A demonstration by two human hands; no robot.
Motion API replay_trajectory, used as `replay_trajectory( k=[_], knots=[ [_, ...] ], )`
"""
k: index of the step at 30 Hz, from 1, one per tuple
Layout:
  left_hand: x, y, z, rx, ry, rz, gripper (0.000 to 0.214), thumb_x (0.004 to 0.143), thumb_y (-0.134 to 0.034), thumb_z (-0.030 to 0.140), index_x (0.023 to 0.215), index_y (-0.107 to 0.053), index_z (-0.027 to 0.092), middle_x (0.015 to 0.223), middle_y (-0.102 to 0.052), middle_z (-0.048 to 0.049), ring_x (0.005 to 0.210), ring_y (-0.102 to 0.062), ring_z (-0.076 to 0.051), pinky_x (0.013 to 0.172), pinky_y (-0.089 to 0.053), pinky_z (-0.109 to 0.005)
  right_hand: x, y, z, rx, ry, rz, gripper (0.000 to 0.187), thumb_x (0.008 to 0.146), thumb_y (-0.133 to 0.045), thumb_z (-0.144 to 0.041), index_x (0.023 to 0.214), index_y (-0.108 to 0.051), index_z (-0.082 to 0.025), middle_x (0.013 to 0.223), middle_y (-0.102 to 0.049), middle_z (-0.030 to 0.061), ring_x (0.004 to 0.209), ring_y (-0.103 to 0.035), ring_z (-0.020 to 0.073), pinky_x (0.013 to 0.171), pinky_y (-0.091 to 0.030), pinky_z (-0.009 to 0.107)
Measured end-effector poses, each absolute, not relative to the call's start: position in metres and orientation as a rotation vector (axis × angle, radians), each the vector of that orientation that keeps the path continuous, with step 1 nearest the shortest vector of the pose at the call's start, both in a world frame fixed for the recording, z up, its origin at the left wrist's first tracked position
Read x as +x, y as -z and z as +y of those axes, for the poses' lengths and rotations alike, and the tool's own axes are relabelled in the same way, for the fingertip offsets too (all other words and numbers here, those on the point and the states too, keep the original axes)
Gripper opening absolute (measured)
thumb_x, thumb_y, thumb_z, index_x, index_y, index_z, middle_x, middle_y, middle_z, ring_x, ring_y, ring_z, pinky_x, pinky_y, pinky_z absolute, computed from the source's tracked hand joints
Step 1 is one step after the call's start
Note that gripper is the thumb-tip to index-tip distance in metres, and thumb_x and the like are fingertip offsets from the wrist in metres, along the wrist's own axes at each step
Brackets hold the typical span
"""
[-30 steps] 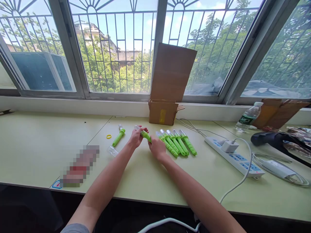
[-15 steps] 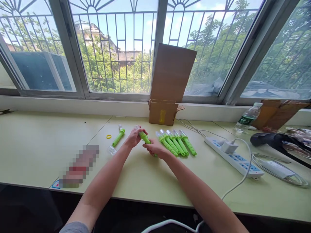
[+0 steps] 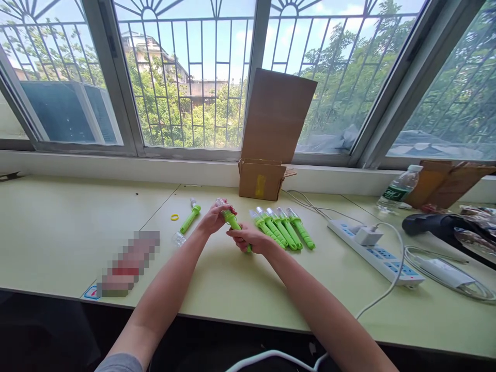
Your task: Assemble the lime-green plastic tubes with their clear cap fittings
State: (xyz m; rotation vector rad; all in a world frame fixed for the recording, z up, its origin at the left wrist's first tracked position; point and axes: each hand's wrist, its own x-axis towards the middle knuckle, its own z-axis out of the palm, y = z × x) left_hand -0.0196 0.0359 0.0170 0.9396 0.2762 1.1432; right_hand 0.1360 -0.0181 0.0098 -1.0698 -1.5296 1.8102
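Observation:
Both my hands hold one green stick with a clear cap [image 3: 231,220] just above the pale green table [image 3: 62,232]. My left hand [image 3: 214,218] pinches its upper end near the clear cap. My right hand [image 3: 248,237] is wrapped round its lower green handle. Just right of my hands, several identical green sticks [image 3: 284,230] lie side by side in a row. To the left lie another green stick [image 3: 189,217], a loose clear cap [image 3: 178,239] and a small yellow ring [image 3: 174,217].
An open cardboard box [image 3: 261,178] stands against the window sill behind the sticks. A white power strip [image 3: 377,253] with a charger and cables lies to the right, beyond it a water bottle [image 3: 399,188] and a black bag [image 3: 445,227]. A blurred patch [image 3: 126,263] covers something at the left front.
My right hand has turned and closed round the stick's handle, shifting slightly left. The left hand stays at the capped end. The view shifted slightly.

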Motion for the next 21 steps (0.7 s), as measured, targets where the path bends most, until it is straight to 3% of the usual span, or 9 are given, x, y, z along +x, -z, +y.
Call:
replay_trajectory(
  k=[5, 10, 15, 21],
  knots=[
    [-0.017, -0.015, 0.035, 0.926, -1.169, 0.328, 0.034, 0.068, -0.074, 0.018, 0.094, -0.051, 0.019, 0.071, -0.061, 0.0019, 0.069, -0.063, -0.015, 0.079, -0.049, -0.035, 0.131, -0.008, -0.020, -1.123, -1.771, -1.561, 0.036, 0.076, -0.068, -0.041, 0.072, -0.037, -0.022, 0.049, -0.033, -0.0122, 0.037, -0.025, 0.0031, 0.038, -0.020, 0.018],
    [-0.015, -0.012, 0.039, 0.818, -1.250, 0.378, 0.044, 0.068, -0.074, 0.017, 0.104, -0.048, 0.021, 0.076, -0.060, 0.0016, 0.070, -0.062, -0.014, 0.089, -0.050, -0.042, 0.110, 0.002, -0.023, -1.439, -1.067, -1.684, 0.022, 0.085, -0.056, -0.040, 0.082, -0.046, -0.020, 0.053, -0.047, -0.0068, 0.038, -0.043, 0.0085, 0.042, -0.031, 0.021],
    [-0.010, 0.000, 0.044, 0.768, -1.300, 0.513, 0.042, 0.070, -0.074, 0.021, 0.101, -0.046, 0.020, 0.078, -0.060, -0.0004, 0.074, -0.063, -0.016, 0.082, -0.052, -0.041, 0.107, 0.004, -0.025, -1.661, -0.362, -1.956, 0.021, 0.089, -0.050, -0.036, 0.094, -0.059, -0.017, 0.085, -0.069, 0.0084, 0.074, -0.064, 0.0185, 0.062, -0.039, 0.024],
    [-0.002, 0.016, 0.052, 0.875, -1.400, 0.817, 0.041, 0.071, -0.075, 0.027, 0.099, -0.046, 0.019, 0.080, -0.059, -0.0017, 0.069, -0.059, -0.015, 0.066, -0.047, -0.029, 0.114, 0.002, -0.026, -1.859, -0.039, -2.107, 0.028, 0.090, -0.047, -0.035, 0.104, -0.063, -0.016, 0.103, -0.070, 0.0117, 0.093, -0.065, 0.0240, 0.072, -0.041, 0.028]
  ],
)
